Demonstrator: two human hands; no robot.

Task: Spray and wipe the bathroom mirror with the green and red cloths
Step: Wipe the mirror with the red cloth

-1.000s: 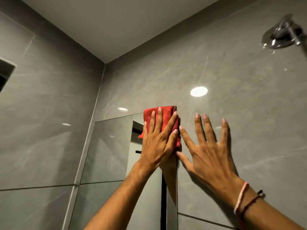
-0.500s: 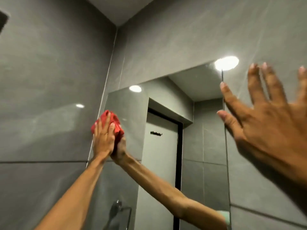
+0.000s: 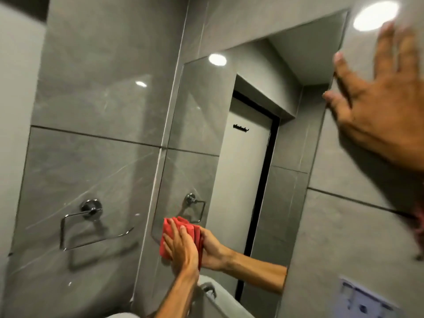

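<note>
We show the mirror (image 3: 195, 134), fixed to the grey tiled wall (image 3: 344, 237) at centre frame. A red cloth (image 3: 167, 230) lies flat against its lower left corner, pressed there by our left hand (image 3: 181, 246).

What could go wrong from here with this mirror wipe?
1. The left hand presses the red cloth flat at the mirror's lower left corner. A stroke may catch on the glass edge or drift onto the tile.
2. The right hand is spread on the tiled wall with its thumb near the mirror's right edge, so it could smudge the glass.
</note>
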